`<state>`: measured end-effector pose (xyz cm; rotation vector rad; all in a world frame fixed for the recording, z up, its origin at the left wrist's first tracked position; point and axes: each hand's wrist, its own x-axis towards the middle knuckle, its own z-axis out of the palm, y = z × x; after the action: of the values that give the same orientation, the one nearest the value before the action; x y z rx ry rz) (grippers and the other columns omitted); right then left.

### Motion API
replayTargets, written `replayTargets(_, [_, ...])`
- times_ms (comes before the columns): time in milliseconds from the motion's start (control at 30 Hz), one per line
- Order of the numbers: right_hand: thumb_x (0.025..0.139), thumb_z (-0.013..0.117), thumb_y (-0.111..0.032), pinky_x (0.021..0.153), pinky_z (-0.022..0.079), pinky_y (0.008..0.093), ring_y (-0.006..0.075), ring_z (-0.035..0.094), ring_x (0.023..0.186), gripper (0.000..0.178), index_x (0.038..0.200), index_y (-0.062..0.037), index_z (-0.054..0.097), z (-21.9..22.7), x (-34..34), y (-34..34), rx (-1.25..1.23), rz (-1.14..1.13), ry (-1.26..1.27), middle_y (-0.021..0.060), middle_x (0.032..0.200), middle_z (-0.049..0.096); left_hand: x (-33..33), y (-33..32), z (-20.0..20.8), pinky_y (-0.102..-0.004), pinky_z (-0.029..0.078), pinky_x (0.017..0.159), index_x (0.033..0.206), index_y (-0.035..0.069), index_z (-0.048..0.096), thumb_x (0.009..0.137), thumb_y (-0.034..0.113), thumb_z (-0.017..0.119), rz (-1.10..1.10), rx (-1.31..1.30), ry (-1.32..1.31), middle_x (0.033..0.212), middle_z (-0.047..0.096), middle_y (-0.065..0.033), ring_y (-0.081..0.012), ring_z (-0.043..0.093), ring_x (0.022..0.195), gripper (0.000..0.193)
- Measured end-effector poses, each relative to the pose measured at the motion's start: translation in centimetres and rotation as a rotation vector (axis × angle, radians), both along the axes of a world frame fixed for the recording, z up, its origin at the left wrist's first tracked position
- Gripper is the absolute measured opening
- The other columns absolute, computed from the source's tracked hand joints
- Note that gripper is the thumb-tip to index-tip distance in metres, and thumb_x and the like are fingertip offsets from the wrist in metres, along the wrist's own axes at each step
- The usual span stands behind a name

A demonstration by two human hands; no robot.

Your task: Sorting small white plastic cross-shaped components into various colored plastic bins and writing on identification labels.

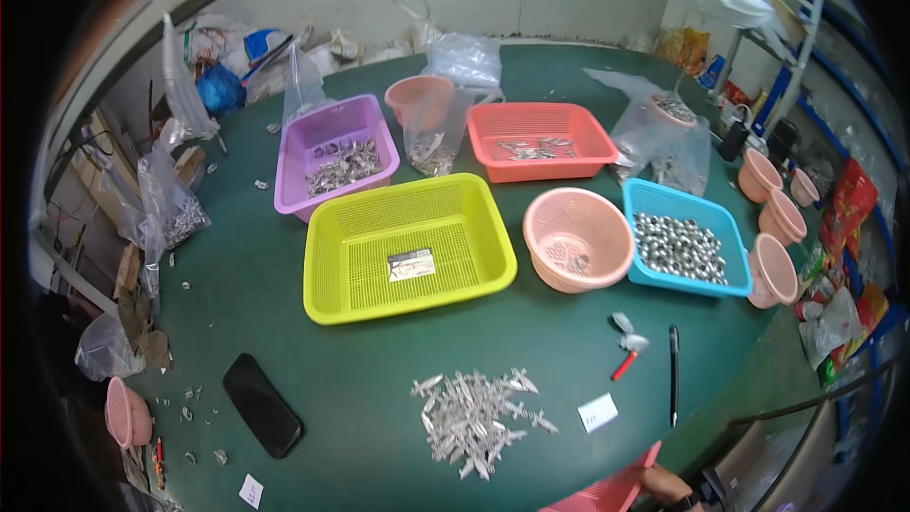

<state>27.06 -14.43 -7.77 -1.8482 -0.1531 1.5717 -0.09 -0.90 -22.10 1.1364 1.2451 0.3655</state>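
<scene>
At the lower right edge, my right hand [666, 484] grips the rim of a pink plastic basket [621, 488], most of which is cut off by the picture's edge. A dark band circles that wrist. My left hand is out of sight. Near the basket lies a loose pile of small silvery metal parts [474, 420] on the green table [360, 370]. Between the pile and a black pen [674, 374] rests a small white paper slip [598, 412]. Beyond it are a red-ended piece [624, 366] and two silvery pieces [627, 333].
A lime basket [409, 308] with a label inside stands mid-table. Around it are a purple basket [284, 175], red basket [542, 112], pink bowl [578, 204] and blue basket [735, 286] of shiny metal pieces. A black phone [263, 405] lies left; pink cups [773, 270] line the right edge.
</scene>
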Motion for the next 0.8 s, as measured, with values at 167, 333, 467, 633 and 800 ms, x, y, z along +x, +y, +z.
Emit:
replayTargets(167, [0.070,0.049,-0.014,0.050,0.049,0.0261,0.0130,0.055,0.060,0.018,0.085,-0.0036,0.051,-4.3,1.0,0.2,0.026,0.185,0.232,0.0033,0.074,0.055,-4.0,-0.9,1.0,-0.0306,0.038,0.081,0.107,-0.001,0.042,0.075,0.016,0.047,0.532,0.039,-0.447,0.106,0.047,-0.0143,-0.0224,0.046,0.098,0.036])
replayTargets(333, [0.071,0.051,-0.021,0.047,0.042,0.0209,0.0092,0.051,0.055,0.018,0.078,-0.0044,0.055,-2.0,-1.1,2.9,-0.041,0.563,0.069,0.0001,0.067,0.053,-8.7,-2.6,2.5,-0.0301,0.039,0.081,0.107,-0.002,0.043,0.075,0.015,0.048,0.706,0.171,-0.663,0.105,0.048,-0.0136,-0.0216,0.047,0.097,0.036])
replayTargets(467, [0.074,0.050,-0.027,0.056,0.044,0.0260,0.0118,0.054,0.065,0.031,0.091,-0.0017,0.056,-0.2,-4.3,3.2,0.195,0.446,-0.133,0.0047,0.074,0.057,-9.9,-4.7,11.7,-0.0266,0.041,0.072,0.098,-0.003,0.047,0.072,0.005,0.050,0.166,0.196,-0.049,0.088,0.054,-0.0086,-0.0151,0.051,0.082,0.028])
replayTargets(633, [0.077,0.044,-0.037,0.061,0.043,0.0387,0.0339,0.056,0.063,0.038,0.082,-0.0012,0.057,-1.8,-5.4,2.1,0.504,0.425,-0.542,0.0193,0.074,0.058,-9.8,-6.9,13.9,-0.0296,0.043,0.065,0.088,0.000,0.054,0.080,0.022,0.047,0.166,0.567,0.227,0.084,0.057,-0.0149,-0.0252,0.056,0.076,0.025])
replayTargets(800, [0.076,0.043,-0.045,0.054,0.042,0.0389,0.0356,0.053,0.058,0.050,0.058,-0.0006,0.057,7.7,-3.7,2.6,0.136,0.785,-0.927,0.0181,0.056,0.053,-10.5,-4.7,23.8,-0.0290,0.042,0.062,0.081,-0.002,0.055,0.077,0.022,0.050,-0.171,0.250,0.552,0.077,0.057,-0.0162,-0.0272,0.056,0.071,0.025])
